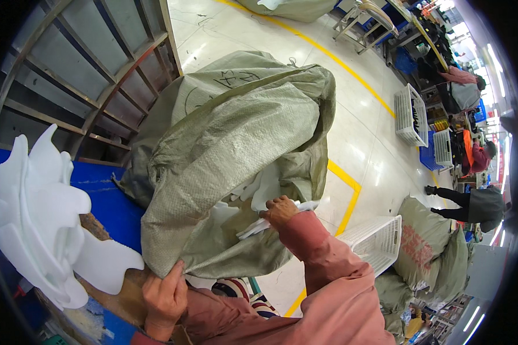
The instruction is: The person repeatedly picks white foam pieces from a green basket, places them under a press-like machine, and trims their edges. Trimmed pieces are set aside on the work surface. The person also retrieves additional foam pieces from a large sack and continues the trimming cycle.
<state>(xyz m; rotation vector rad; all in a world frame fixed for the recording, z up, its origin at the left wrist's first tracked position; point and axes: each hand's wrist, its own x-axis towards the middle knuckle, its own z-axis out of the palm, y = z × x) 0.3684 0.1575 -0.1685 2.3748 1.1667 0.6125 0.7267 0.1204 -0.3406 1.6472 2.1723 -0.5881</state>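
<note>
A large grey-green woven sack stands in front of me with its mouth open towards me. My left hand pinches the sack's near left rim between thumb and fingers. Inside the mouth, my right hand is closed around thin white foam-like pieces, whose ends stick out on both sides of it. More white cut pieces lie deeper in the sack, partly hidden by its folds. To the left, a pile of curved white pieces rests on a blue surface.
A metal barred frame borders the sack at the far left. White plastic crates and filled woven sacks stand to the right. Yellow lines mark the pale floor. Other people are in the workshop at far right.
</note>
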